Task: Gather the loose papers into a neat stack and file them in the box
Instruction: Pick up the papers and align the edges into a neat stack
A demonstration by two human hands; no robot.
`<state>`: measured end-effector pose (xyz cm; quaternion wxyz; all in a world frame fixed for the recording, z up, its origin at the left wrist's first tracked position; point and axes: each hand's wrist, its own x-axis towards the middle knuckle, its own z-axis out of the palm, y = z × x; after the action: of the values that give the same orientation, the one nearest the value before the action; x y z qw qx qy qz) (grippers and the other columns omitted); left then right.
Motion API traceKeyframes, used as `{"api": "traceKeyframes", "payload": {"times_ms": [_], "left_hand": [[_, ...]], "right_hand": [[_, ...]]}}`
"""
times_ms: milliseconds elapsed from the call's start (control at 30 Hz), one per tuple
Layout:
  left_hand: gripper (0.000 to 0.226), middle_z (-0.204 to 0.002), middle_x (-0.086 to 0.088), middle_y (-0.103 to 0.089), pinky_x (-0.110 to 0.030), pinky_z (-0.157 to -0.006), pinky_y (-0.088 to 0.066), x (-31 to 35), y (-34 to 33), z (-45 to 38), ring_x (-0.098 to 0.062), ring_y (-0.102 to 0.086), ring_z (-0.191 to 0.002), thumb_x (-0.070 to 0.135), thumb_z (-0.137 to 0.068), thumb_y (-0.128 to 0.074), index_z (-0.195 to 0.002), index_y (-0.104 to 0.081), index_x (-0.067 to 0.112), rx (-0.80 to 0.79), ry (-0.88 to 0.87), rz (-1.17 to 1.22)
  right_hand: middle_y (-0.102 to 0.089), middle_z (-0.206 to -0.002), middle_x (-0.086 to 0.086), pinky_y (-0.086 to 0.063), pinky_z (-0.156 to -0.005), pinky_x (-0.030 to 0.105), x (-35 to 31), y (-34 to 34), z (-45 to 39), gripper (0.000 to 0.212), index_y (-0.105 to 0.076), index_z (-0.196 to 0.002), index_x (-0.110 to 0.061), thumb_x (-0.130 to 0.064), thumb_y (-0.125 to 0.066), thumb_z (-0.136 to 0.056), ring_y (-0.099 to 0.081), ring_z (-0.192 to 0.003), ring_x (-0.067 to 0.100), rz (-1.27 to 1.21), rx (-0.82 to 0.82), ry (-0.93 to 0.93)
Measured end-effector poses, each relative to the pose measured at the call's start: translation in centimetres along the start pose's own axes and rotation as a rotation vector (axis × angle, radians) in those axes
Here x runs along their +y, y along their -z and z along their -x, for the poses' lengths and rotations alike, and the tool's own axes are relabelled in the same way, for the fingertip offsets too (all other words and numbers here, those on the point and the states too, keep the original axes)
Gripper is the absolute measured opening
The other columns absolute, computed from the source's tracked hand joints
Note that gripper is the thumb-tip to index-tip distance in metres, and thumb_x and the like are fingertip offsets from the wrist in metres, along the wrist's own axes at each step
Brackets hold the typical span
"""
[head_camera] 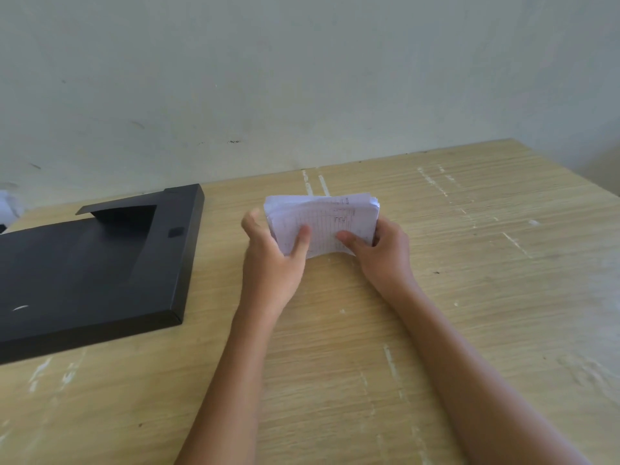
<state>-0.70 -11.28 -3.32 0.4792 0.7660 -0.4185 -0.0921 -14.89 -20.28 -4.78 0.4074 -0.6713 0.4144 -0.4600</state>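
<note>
A thick stack of white printed papers [323, 218] stands tilted on its lower edge on the wooden table, in the middle of the view. My left hand [271, 260] grips its left side, thumb on the front sheet. My right hand [382, 253] grips the right side, thumb also on the front. The black file box [84, 273] lies flat to the left of the papers, about a hand's width away, with its flap tongue raised at the top.
The wooden table [469, 297] carries white scuff marks and stretches to the right and towards me. A pale wall [302, 78] runs along the table's far edge. The table's right corner falls away at the upper right.
</note>
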Motion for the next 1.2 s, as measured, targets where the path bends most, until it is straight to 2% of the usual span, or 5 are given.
{"api": "traceKeyframes", "payload": {"times_ms": [100, 400, 867, 1000, 1200], "left_hand": [[0.076, -0.167, -0.004, -0.029, -0.047, -0.123, -0.027, 1.8, 0.8, 0.5, -0.028, -0.022, -0.155, 0.058, -0.099, -0.048, -0.160, -0.017, 0.024, 0.186, -0.354, -0.196], [0.064, -0.172, -0.004, -0.015, -0.057, -0.126, 0.002, 5.3, -2.5, 0.8, -0.034, 0.003, -0.159, 0.059, -0.103, -0.027, -0.158, -0.036, 0.028, 0.058, -0.610, -0.752], [0.057, -0.157, -0.009, -0.046, -0.070, -0.118, -0.008, 4.3, -2.3, 0.0, -0.042, -0.038, -0.146, 0.055, -0.105, -0.032, -0.160, -0.024, 0.043, -0.001, -0.757, -0.902], [0.071, -0.135, -0.003, -0.062, -0.050, -0.101, -0.046, 5.0, 0.0, -2.6, -0.031, -0.060, -0.115, 0.042, -0.098, -0.058, -0.161, -0.028, 0.026, -0.124, -0.849, -0.896], [0.010, -0.087, 0.000, -0.068, -0.037, -0.073, -0.050, 6.2, 2.5, -5.5, -0.026, -0.064, -0.086, 0.031, -0.095, -0.068, -0.103, -0.063, 0.027, -0.386, -0.526, -0.481]], "right_hand": [[-0.072, -0.076, -0.005, -0.048, -0.053, 0.017, 0.1, 0.1, -0.2, 0.009, -0.070, -0.082, -0.018, -0.020, -0.078, -0.083, -0.061, -0.062, 0.002, -0.012, -0.021, -0.024], [-0.060, -0.058, -0.011, -0.038, -0.050, 0.014, 0.0, 0.5, 0.1, 0.022, -0.059, -0.066, -0.026, -0.013, -0.067, -0.082, -0.047, -0.053, -0.002, -0.068, -0.073, 0.091], [-0.063, -0.057, -0.013, -0.042, -0.050, 0.022, 0.8, 0.4, -0.3, 0.029, -0.062, -0.068, -0.022, 0.001, -0.058, -0.085, -0.053, -0.051, 0.005, -0.024, -0.062, 0.074], [-0.058, -0.056, -0.017, -0.036, -0.050, 0.012, 0.6, 0.2, -0.4, 0.031, -0.060, -0.068, -0.033, -0.011, -0.075, -0.084, -0.049, -0.051, -0.006, -0.043, -0.088, 0.069], [-0.076, -0.084, 0.000, -0.055, -0.070, 0.034, -0.7, 0.8, -0.2, 0.020, -0.075, -0.093, -0.016, -0.027, -0.084, -0.079, -0.071, -0.077, 0.017, -0.298, -0.072, -0.032]]}}
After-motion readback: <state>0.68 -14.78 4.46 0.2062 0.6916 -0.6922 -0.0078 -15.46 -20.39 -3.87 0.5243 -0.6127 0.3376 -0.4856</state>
